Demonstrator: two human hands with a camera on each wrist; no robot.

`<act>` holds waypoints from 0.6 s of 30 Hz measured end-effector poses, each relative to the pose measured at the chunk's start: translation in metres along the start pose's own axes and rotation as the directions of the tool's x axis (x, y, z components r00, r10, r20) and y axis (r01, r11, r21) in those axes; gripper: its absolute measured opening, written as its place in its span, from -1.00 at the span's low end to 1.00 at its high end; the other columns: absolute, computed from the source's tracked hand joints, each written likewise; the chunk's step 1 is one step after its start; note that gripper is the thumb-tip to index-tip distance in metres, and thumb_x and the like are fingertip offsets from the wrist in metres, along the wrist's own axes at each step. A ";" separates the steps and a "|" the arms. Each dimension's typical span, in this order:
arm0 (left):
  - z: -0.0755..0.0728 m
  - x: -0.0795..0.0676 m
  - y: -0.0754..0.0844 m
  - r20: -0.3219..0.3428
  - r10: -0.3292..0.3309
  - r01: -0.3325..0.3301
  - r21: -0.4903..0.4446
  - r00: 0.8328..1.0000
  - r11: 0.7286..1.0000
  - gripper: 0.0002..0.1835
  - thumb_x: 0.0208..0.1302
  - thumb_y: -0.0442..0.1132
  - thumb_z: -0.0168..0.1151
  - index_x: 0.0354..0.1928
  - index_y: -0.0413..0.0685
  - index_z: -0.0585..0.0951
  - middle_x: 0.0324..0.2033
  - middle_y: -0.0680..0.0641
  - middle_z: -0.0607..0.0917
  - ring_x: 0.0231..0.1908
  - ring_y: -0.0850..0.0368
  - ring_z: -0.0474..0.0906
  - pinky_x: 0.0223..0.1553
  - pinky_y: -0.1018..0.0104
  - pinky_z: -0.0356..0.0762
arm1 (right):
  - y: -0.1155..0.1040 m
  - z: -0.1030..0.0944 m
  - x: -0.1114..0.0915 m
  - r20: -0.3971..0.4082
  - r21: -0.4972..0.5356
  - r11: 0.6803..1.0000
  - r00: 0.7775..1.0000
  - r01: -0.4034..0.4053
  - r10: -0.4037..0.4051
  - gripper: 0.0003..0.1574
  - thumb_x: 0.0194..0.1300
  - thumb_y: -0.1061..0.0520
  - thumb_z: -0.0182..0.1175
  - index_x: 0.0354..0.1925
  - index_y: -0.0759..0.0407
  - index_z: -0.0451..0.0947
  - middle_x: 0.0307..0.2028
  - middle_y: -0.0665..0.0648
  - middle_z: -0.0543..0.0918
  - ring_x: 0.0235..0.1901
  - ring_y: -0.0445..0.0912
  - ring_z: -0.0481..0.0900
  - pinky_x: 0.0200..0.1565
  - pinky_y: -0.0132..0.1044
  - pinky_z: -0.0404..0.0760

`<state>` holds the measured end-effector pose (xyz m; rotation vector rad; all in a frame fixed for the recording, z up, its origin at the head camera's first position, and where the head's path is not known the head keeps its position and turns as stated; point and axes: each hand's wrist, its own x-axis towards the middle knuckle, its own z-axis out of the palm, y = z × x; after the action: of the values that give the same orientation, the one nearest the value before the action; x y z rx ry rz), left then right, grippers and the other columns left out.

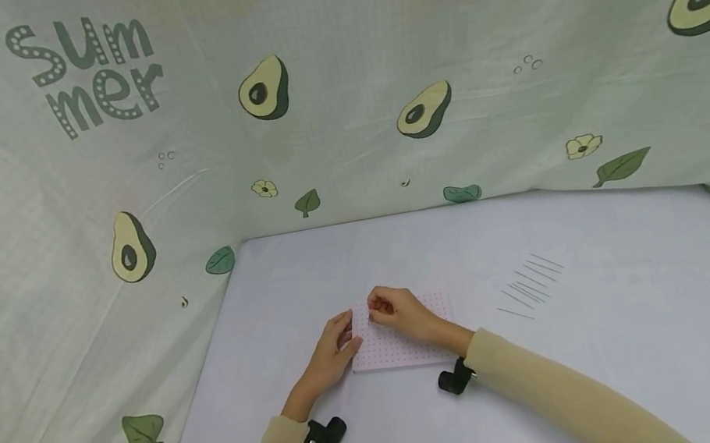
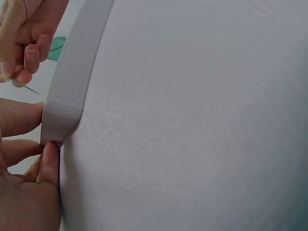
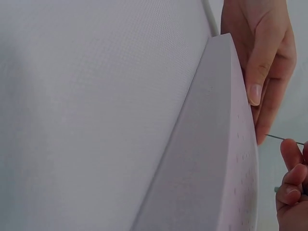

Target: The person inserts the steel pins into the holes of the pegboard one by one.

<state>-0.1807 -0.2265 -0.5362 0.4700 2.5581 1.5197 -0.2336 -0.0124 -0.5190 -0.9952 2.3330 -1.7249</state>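
A flat, pale pink board (image 1: pixel 396 353) with a grid of small holes or dots lies on the table. My left hand (image 1: pixel 332 354) rests against its left edge, thumb and fingertips touching the side. Over the board's upper left part, my right hand (image 1: pixel 402 314) pinches a thin metal needle (image 2: pixel 24 85) between thumb and fingers. The needle's free tip points toward the left hand's fingers in the right wrist view. Whether that tip touches the board cannot be made out.
Several thin needles (image 1: pixel 527 288) lie in a loose slanted row right of the board. The white table (image 1: pixel 393 436) meets a hanging cloth (image 1: pixel 347 175) printed with avocados along its back and sides.
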 end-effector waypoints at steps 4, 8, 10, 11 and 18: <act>0.001 0.000 0.000 -0.005 0.014 -0.014 -0.002 1.000 1.000 -0.37 0.47 -0.39 0.12 0.43 -0.53 0.14 0.40 -0.44 0.19 0.32 -0.30 0.28 0.35 0.00 0.31 | 0.001 0.002 0.000 0.009 -0.003 1.000 1.000 -0.004 0.004 -0.95 0.40 0.33 0.18 -0.18 0.33 0.55 -0.35 0.07 0.65 -0.37 -0.16 0.49 -0.35 -0.46 0.51; 0.000 0.000 0.000 0.001 0.018 -0.018 0.009 1.000 1.000 -0.36 0.48 -0.36 0.12 0.44 -0.52 0.14 0.39 -0.43 0.19 0.31 -0.29 0.29 0.35 0.00 0.33 | 0.003 0.003 0.000 0.016 -0.037 0.999 1.000 0.000 0.001 -0.96 0.39 0.31 0.19 -0.19 0.30 0.55 -0.39 0.00 0.60 -0.40 -0.20 0.45 -0.37 -0.45 0.50; 0.000 -0.001 0.000 0.001 0.018 -0.018 0.007 1.000 1.000 -0.36 0.48 -0.36 0.12 0.43 -0.53 0.14 0.39 -0.44 0.20 0.30 -0.29 0.29 0.34 0.00 0.33 | 0.003 0.004 0.000 0.016 -0.055 0.999 1.000 0.003 -0.002 -0.96 0.40 0.30 0.19 -0.20 0.30 0.55 -0.40 -0.02 0.58 -0.40 -0.21 0.45 -0.38 -0.44 0.49; 0.000 -0.001 0.000 0.003 0.012 -0.012 0.007 1.000 1.000 -0.36 0.48 -0.35 0.12 0.44 -0.52 0.14 0.39 -0.43 0.19 0.31 -0.28 0.29 0.35 0.01 0.33 | 0.003 0.004 0.000 0.015 -0.063 0.998 1.000 0.003 -0.002 -0.96 0.40 0.29 0.19 -0.20 0.29 0.55 -0.41 -0.03 0.58 -0.41 -0.21 0.44 -0.38 -0.44 0.49; 0.001 -0.001 0.000 -0.004 -0.004 0.004 -0.014 1.000 1.000 -0.35 0.46 -0.36 0.13 0.45 -0.48 0.14 0.41 -0.39 0.19 0.33 -0.26 0.28 0.36 0.05 0.30 | 0.003 0.005 0.000 0.022 -0.106 0.994 1.000 -0.002 0.004 -0.96 0.38 0.31 0.18 -0.20 0.29 0.55 -0.41 -0.03 0.55 -0.41 -0.22 0.42 -0.40 -0.44 0.46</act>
<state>-0.1799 -0.2260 -0.5369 0.4605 2.5475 1.5377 -0.2325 -0.0164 -0.5234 -1.0210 2.4334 -1.5948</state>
